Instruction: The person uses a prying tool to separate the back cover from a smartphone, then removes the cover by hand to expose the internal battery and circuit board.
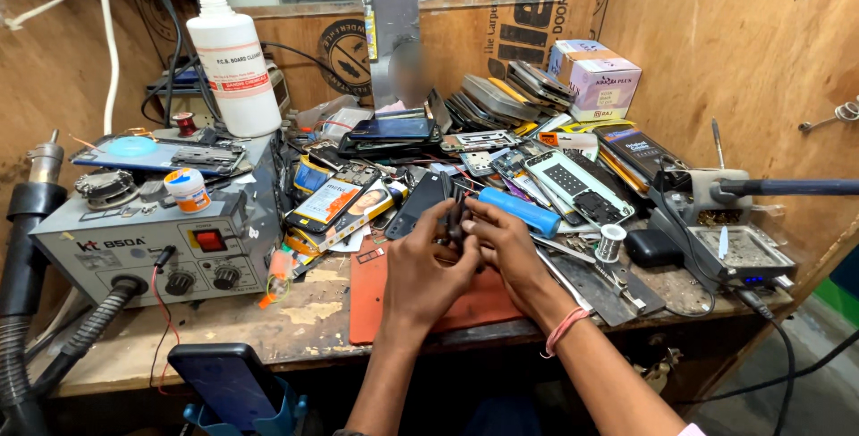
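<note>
Nearest the camera: a dark phone (pixel 225 380) stands in a blue holder (pixel 268 416) at the front edge of the desk (pixel 215 333).

Both forearms reach forward from the bottom of the view. The left hand (pixel 428 268) and right hand (pixel 503 246) are pressed together over an orange work mat (pixel 369 300), fingers curled around a small dark part (pixel 455 220). The part is mostly covered, so its kind cannot be told. A pink band (pixel 564 329) sits on the right wrist.

Just right of the hands: a blue cylinder (pixel 521 211) and a spool of solder wire (pixel 610 243). Further right, a dark metal tray (pixel 750 252) and a soldering iron stand (pixel 707 194).

Left of the hands: a grey hot-air station (pixel 152 244) with a red switch and knobs; a small jar with an orange band (pixel 188 190) rests on top of it, and a black ribbed hose (pixel 27 311) runs along its left side.

Behind the hands: a heap of phones and phone frames (pixel 501 101). At the back, a white plastic bottle (pixel 234 65) and a small cardboard box (pixel 595 78) stand against the wooden wall.
</note>
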